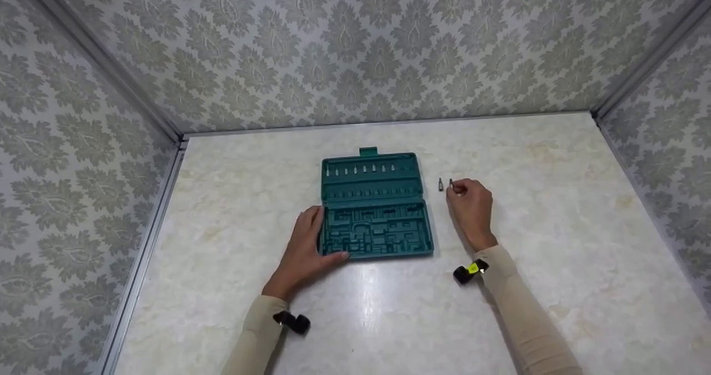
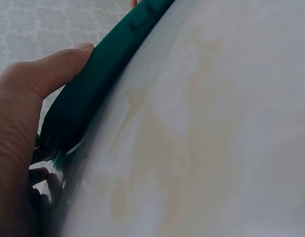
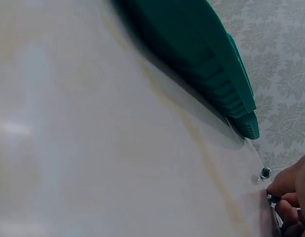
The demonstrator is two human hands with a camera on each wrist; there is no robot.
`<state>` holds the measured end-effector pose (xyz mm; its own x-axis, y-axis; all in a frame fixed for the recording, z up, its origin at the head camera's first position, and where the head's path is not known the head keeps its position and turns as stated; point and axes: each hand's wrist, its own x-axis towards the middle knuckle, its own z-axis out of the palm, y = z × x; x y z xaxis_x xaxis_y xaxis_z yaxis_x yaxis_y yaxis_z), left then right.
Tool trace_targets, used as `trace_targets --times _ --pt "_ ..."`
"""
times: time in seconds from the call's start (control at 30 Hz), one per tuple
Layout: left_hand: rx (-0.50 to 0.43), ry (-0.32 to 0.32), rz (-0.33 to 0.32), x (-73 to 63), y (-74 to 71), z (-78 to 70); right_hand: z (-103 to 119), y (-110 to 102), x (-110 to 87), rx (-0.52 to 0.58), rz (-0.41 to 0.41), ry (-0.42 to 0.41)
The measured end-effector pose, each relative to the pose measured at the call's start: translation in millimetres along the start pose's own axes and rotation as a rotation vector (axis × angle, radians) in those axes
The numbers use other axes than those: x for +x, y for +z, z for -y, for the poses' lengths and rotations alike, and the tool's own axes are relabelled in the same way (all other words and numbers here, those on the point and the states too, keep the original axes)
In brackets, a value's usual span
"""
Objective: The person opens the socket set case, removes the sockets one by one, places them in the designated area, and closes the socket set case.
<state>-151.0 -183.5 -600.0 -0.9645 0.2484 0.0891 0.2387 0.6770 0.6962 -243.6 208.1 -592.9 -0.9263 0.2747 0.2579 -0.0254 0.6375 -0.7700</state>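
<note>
A green plastic tool case (image 1: 377,200) lies unfolded on the table. Several small metal bits (image 1: 355,169) stand in a row in its far half, while the near half shows moulded slots. My left hand (image 1: 304,247) grips the case's near left corner, thumb (image 2: 68,66) along the front edge and fingers at the left side. To the right of the case, my right hand (image 1: 472,205) pinches a small metal bit (image 1: 451,184) between thumb and forefinger. Just left of those fingertips another bit (image 1: 440,184) is on the table; its hollow end (image 3: 265,173) shows in the right wrist view.
The pale marbled table (image 1: 555,208) extends around the case. Patterned walls (image 1: 344,47) close it in at the back and both sides. A green latch (image 1: 368,151) sticks out from the case's far edge. Each wrist carries a black camera (image 1: 293,322).
</note>
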Motion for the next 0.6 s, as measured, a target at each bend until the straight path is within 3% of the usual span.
trace_targets --times 0.33,0.6 --pt "0.004 -0.002 -0.003 -0.9 -2.0 1.4 2.3 3.6 4.8 -0.03 0.006 -0.001" --pt "-0.002 -0.005 0.0 -0.7 -0.8 2.1 16.6 -3.8 5.7 0.021 0.03 -0.001"
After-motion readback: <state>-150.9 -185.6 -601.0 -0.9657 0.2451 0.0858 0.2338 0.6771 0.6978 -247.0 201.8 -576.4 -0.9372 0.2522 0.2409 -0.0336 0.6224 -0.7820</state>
